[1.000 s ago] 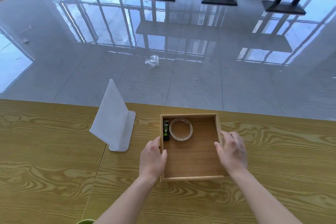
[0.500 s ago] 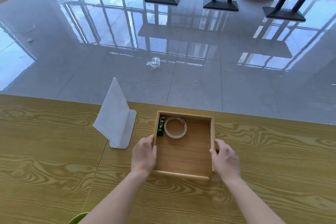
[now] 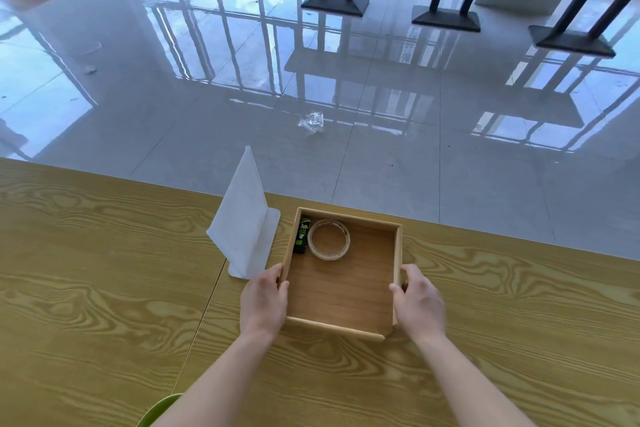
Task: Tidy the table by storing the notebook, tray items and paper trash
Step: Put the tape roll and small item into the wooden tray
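Note:
A square wooden tray (image 3: 341, 302) sits on the yellow wood-grain table (image 3: 104, 305), near its far edge. In the tray's far left corner lie a clear tape roll (image 3: 328, 239) and a small black and green lighter (image 3: 302, 236). My left hand (image 3: 264, 302) grips the tray's left wall, thumb over the rim. My right hand (image 3: 417, 303) grips the right wall the same way. A white L-shaped stand (image 3: 244, 229) stands upright just left of the tray, close to its left wall.
A green rounded object (image 3: 159, 411) shows at the bottom edge, left of my left arm. Beyond the table's far edge is a glossy tiled floor with a crumpled clear plastic scrap (image 3: 311, 122) and black table bases (image 3: 334, 3) further back.
Both hands have shifted the tray left, closer to the white stand, and it has turned slightly. The hands keep hold of its side walls.

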A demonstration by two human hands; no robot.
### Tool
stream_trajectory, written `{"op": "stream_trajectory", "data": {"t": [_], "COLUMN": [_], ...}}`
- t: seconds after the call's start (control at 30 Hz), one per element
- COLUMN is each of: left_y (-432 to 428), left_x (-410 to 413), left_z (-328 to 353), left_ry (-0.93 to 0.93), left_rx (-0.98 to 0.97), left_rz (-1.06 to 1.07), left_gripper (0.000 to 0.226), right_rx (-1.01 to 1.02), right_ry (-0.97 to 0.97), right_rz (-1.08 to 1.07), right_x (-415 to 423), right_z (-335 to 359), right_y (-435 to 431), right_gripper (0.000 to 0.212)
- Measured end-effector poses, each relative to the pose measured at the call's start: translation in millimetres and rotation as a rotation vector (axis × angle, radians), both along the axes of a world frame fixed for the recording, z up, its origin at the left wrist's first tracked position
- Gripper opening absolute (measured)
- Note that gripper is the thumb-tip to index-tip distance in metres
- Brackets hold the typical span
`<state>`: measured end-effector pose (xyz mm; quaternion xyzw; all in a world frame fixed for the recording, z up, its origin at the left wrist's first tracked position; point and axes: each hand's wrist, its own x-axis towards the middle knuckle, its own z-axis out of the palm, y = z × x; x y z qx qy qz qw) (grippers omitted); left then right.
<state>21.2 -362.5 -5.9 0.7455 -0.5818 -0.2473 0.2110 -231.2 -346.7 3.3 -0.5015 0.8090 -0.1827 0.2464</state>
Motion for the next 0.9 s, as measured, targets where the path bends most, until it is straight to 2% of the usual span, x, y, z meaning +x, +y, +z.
{"op": "stream_trajectory", "data": {"t": [0.33,0.9], "left_y": [-4.6,-5.8], "left_x": [17.3,21.5], "left_z": [-1.5,-1.4], "left_ry": [-0.003,0.018], "left_rx": [0.004,0.012], "left_rz": [0.074,0.121], "left_gripper": [0.037,0.028], "right_rx": [-0.017,-0.062], "right_ry": [0.016,0.003], "right_rz": [0.027,0.016], "right_x": [19.1,25.8], "right_z": [-0.2,-8.6], "right_y": [-10.1,-10.7], "right_gripper": [0.023,0.031]}}
